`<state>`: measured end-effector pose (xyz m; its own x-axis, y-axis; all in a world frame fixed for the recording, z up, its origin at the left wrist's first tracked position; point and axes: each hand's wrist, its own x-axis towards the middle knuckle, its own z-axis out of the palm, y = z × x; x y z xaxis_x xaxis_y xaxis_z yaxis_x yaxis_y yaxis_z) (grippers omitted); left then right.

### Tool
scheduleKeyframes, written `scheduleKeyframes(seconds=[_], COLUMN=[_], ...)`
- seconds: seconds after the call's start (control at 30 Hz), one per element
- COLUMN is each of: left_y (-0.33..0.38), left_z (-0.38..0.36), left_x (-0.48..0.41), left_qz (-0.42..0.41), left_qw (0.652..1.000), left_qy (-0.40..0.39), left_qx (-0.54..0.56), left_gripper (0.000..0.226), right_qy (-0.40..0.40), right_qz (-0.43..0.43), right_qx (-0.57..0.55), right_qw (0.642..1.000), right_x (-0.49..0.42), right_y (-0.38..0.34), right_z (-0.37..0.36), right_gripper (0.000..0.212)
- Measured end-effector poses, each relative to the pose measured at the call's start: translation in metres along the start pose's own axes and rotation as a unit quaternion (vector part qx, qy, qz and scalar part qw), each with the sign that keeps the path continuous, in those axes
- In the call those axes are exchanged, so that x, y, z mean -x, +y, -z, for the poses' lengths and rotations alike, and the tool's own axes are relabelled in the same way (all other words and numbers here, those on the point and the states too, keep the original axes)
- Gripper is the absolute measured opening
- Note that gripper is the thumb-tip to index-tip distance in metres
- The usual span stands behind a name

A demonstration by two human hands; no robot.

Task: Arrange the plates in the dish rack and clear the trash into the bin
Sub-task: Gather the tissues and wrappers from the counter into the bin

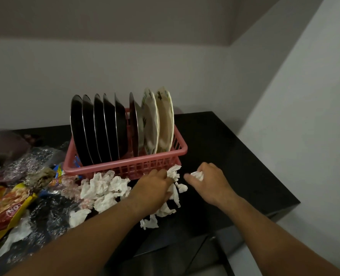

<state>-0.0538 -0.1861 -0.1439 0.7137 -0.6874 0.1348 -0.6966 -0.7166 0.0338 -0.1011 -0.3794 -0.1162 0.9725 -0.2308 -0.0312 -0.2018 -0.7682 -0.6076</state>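
- The plates point(109, 126) are stood on edge in the pink rack point(125, 165), which is set near the middle of the table point(235, 148); that half of the task is judged done.
- Crumpled tissues point(103, 188) are strewn between the rack and the table's front edge, and wrappers point(9, 206) are heaped toward the left edge.
- The left hand point(155, 188) is set down on the tissues, its fingers clenched round a bunch of them.
- A small wad point(198, 174) is pinched in the fingers of the right hand point(211, 184).
- The bin is not seen, so a carry out of view is expected.
- Loose shreds could be dropped off the front edge if the bunch is lifted only partly gathered.
- The rack could be knocked and the plates tipped, since the left hand is worked right beside its front wall.
- Light wrappers could be swept to the floor by a passing forearm.
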Motion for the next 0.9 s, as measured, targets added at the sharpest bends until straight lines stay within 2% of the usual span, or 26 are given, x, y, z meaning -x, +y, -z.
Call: scheduleKeyframes(seconds=[0.07, 0.13, 0.23, 0.33, 0.4, 0.47, 0.5, 0.57, 0.63, 0.73, 0.9], left_y=[0.008, 0.015, 0.022, 0.022, 0.019, 0.014, 0.012, 0.009, 0.009, 0.011, 0.009], left_z=[-0.005, -0.01, -0.019, -0.028, -0.028, -0.019, -0.013, 0.003, 0.017, 0.029, 0.022], left_x=[-0.011, -0.021, -0.029, -0.029, -0.029, -0.031, -0.033, -0.036, -0.038, -0.036, -0.027], left_qz=[-0.005, 0.005, -0.001, -0.022, -0.038, -0.036, -0.03, -0.024, -0.022, 0.018, 0.077], left_qw=[0.998, 0.995, 0.989, 0.989, 0.992, 0.997, 0.998, 0.994, 0.988, 0.978, 0.962], left_qy=[-0.039, -0.078, -0.077, -0.06, -0.033, 0.027, 0.059, 0.107, 0.136, 0.121, 0.127], left_qx=[-0.039, -0.068, -0.129, -0.136, -0.113, -0.057, -0.023, 0.027, 0.075, 0.171, 0.229], left_gripper=[0.061, 0.066, 0.042, 0.027, 0.026, 0.024, 0.023, 0.023, 0.024, 0.026, 0.018], right_qy=[-0.008, -0.016, -0.076, -0.118, -0.114, -0.105, -0.102, -0.109, -0.118, -0.141, -0.15], right_qz=[-0.013, -0.015, -0.006, -0.005, -0.005, 0.003, 0.003, 0.002, 0.011, 0.012, -0.012], right_qx=[0.016, 0.002, -0.017, -0.01, -0.015, -0.016, -0.011, 0.026, 0.066, 0.08, 0.121], right_qw=[1.0, 1.0, 0.997, 0.993, 0.993, 0.994, 0.995, 0.994, 0.991, 0.987, 0.981], right_x=[0.004, 0.006, 0.008, 0.007, 0.003, -0.004, -0.006, -0.01, -0.012, -0.014, -0.015], right_y=[0.006, 0.015, 0.03, 0.041, 0.042, 0.04, 0.037, 0.032, 0.027, 0.02, 0.019], right_z=[-0.003, -0.004, -0.003, -0.003, -0.004, -0.008, -0.01, -0.016, -0.024, -0.04, -0.057], right_gripper=[0.022, 0.018, 0.012, 0.039, 0.036, 0.016, 0.014, 0.039, 0.048, 0.037, 0.024])
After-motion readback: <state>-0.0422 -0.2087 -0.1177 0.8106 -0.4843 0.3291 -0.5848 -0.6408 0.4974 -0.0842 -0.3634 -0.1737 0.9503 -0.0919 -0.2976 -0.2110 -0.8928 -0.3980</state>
